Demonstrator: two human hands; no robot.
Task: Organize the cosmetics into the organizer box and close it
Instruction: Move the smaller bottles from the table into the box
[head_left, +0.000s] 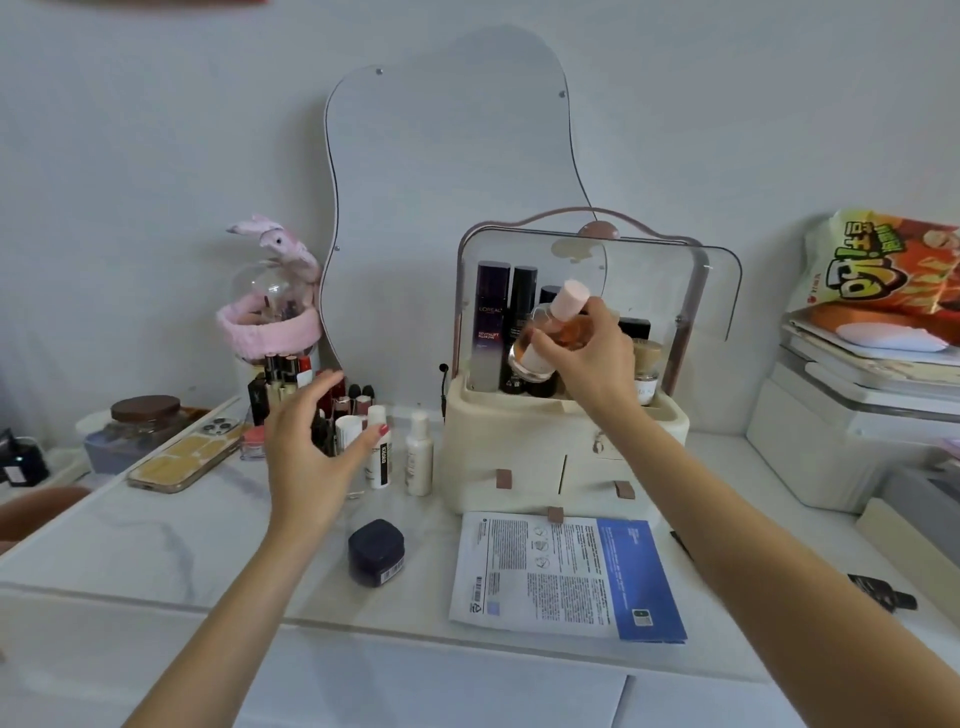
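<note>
The right hand (587, 358) gripped a tilted orange bottle (558, 327) at the open organizer box (561, 441) holding dark bottles (511, 327), while the left hand (311, 452) hovered spread.

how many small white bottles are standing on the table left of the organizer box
2: one white bottle by the left hand's thumb, another just right of it. More may hide behind that hand.

Bare forearms, no sleeves; red polish on left hand (311, 447) thumbnail.
</note>
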